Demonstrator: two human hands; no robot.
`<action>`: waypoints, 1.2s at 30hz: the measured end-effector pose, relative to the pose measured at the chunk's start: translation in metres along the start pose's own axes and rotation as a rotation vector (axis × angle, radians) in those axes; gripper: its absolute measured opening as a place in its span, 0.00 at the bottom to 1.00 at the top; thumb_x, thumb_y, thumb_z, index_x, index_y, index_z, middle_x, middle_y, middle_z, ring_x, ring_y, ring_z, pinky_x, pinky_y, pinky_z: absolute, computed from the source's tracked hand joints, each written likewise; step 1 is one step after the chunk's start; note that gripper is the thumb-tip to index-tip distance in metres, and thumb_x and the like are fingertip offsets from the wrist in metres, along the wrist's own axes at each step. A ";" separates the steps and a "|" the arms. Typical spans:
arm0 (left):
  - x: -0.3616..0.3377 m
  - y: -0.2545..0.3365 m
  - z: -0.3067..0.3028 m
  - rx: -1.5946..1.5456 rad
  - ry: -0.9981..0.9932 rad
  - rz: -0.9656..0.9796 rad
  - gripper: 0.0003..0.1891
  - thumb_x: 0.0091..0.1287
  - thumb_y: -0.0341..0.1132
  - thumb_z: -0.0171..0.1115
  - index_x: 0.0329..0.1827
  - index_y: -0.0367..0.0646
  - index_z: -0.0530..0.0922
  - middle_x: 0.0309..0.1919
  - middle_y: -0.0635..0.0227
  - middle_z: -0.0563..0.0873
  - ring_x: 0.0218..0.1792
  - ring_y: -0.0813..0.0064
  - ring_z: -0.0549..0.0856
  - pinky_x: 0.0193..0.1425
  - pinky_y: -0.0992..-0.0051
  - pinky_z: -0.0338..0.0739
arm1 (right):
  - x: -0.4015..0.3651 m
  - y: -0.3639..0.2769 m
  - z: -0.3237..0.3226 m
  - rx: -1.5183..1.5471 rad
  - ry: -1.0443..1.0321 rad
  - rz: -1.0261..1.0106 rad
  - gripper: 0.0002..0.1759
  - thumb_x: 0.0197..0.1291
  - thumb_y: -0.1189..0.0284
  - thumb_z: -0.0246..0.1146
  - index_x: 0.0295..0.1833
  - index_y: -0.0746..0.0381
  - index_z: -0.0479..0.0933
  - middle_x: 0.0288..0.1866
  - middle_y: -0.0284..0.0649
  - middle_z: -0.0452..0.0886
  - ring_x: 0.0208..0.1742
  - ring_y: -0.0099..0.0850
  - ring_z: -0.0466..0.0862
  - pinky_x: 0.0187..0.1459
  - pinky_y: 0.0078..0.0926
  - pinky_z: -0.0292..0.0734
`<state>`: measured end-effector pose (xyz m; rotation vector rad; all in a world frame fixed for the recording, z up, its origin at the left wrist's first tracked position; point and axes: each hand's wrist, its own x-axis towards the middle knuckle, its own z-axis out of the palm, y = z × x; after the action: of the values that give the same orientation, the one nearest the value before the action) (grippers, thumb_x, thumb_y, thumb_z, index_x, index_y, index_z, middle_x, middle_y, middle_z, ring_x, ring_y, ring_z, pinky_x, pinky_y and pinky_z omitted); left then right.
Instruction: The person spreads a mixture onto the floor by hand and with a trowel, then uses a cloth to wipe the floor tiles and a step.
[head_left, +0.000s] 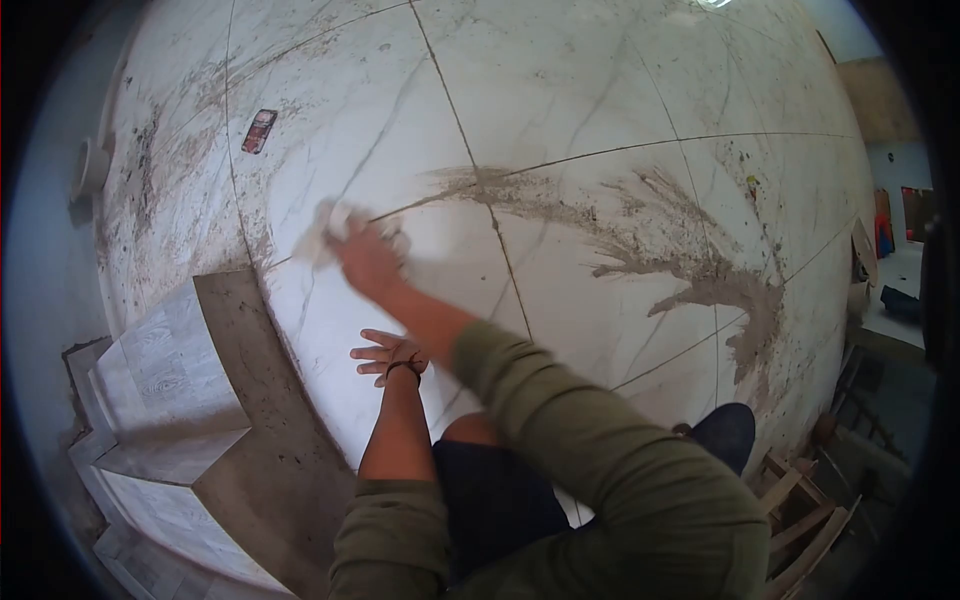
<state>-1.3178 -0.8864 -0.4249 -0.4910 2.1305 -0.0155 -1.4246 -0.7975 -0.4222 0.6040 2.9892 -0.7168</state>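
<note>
My right hand (369,258), blurred by motion, is closed on a pale rag (318,240) pressed low over the white marbled tile floor (420,290). Right beside it runs a dark joint between tiles. My left hand (396,354), with a dark band at the wrist, is spread flat on the floor with fingers apart and holds nothing. From the crossing of the joints, a wet grey-brown smear (690,268) fans out to the right.
Stairs (175,375) with wood-look tiles drop away at the left, beyond a bare cement edge (235,320). A small red and black packet (259,131) lies on the dirty tiles. Wooden pieces (800,510) stand at the lower right.
</note>
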 end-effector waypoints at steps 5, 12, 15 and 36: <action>-0.001 0.003 0.000 0.044 0.011 0.023 0.85 0.36 0.65 0.82 0.76 0.45 0.17 0.74 0.35 0.20 0.77 0.33 0.27 0.75 0.33 0.39 | 0.006 0.072 0.011 0.064 0.293 0.102 0.32 0.59 0.74 0.56 0.71 0.42 0.71 0.64 0.56 0.69 0.56 0.53 0.75 0.52 0.53 0.77; -0.025 0.005 -0.008 0.106 0.068 0.040 0.85 0.32 0.69 0.80 0.78 0.38 0.22 0.75 0.30 0.29 0.76 0.26 0.38 0.78 0.41 0.45 | -0.123 0.400 -0.137 -0.349 0.537 0.760 0.33 0.63 0.59 0.59 0.73 0.51 0.61 0.56 0.53 0.71 0.49 0.47 0.82 0.46 0.47 0.82; -0.026 0.005 -0.007 0.101 0.072 0.042 0.85 0.33 0.70 0.80 0.78 0.37 0.23 0.75 0.28 0.30 0.76 0.26 0.38 0.78 0.42 0.44 | -0.177 0.452 -0.200 -0.302 0.526 1.182 0.33 0.68 0.45 0.52 0.72 0.50 0.65 0.58 0.53 0.70 0.51 0.48 0.82 0.48 0.47 0.82; -0.026 -0.006 0.005 0.158 0.190 0.081 0.84 0.33 0.72 0.78 0.78 0.39 0.24 0.77 0.34 0.33 0.77 0.29 0.44 0.78 0.43 0.51 | -0.286 0.444 -0.146 -0.157 0.397 0.703 0.37 0.59 0.65 0.64 0.75 0.50 0.64 0.69 0.63 0.67 0.72 0.58 0.67 0.69 0.48 0.68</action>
<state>-1.2988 -0.8814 -0.4059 -0.3207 2.3108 -0.1896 -0.9839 -0.4740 -0.4571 1.8189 2.7533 -0.3261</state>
